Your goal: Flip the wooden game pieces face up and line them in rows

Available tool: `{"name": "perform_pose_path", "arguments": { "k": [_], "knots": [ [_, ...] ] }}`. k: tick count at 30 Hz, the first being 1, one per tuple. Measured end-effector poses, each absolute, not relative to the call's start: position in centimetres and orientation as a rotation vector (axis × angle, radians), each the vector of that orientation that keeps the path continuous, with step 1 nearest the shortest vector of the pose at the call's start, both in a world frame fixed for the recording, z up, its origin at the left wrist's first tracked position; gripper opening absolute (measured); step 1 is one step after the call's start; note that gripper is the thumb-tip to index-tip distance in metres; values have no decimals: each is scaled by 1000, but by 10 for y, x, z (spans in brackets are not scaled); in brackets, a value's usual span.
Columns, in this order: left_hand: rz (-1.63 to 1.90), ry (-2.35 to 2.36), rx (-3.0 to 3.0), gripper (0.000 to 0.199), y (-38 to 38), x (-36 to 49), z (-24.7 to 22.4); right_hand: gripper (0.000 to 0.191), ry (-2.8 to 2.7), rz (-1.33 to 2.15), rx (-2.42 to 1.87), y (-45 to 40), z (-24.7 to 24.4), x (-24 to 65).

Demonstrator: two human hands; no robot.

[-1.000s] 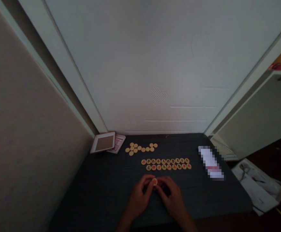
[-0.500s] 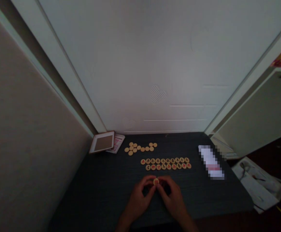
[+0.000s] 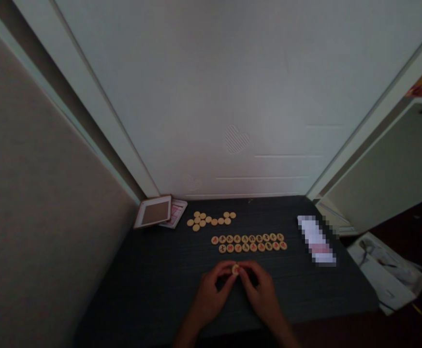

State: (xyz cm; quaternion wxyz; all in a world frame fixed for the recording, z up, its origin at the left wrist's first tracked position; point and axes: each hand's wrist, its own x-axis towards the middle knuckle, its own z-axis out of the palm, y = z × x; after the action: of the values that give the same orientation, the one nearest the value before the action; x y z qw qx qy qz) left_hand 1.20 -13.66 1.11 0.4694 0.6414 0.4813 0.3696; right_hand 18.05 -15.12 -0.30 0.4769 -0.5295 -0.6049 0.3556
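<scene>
Between the fingertips of both hands is a round wooden xiangqi piece (image 3: 236,269) with a red character on its face. My left hand (image 3: 211,290) pinches it from the left, thumb and forefinger closed on its edge. From the other side my right hand (image 3: 258,287) grips the same disc, its thumb covering part of the face. Just beyond my fingers, two rows of xiangqi pieces (image 3: 246,248) lie face up, with red and black characters. Farther back and left is a loose cluster of blank-side-up pieces (image 3: 202,223).
Everything rests on a dark table (image 3: 152,285) against a white panel (image 3: 196,96). A framed flat item (image 3: 155,212) overlaps a pink-and-white card (image 3: 176,212) at the back left. A blurred-out white item (image 3: 315,241) lies at the right. Beyond the table's right edge stands a white box (image 3: 388,275).
The held piece has turned slightly between my fingers, and my right thumb now covers more of it. The camera view has tilted a little; the laid-out pieces have not moved.
</scene>
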Motion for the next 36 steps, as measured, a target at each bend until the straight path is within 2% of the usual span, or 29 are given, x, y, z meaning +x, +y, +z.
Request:
{"name": "perform_pose_path", "arguments": {
  "k": [8,15,36],
  "knots": [
    [930,1164,1535,25,-135,11,13,22,-1553,862,-1220,-150,-8,180],
    [973,1236,1508,15,-131,16,7,18,-1608,827,-1193,-151,-3,179],
    [947,1153,1562,26,-135,10,13,21,-1524,871,-1274,-150,3,177]
  ]
}}
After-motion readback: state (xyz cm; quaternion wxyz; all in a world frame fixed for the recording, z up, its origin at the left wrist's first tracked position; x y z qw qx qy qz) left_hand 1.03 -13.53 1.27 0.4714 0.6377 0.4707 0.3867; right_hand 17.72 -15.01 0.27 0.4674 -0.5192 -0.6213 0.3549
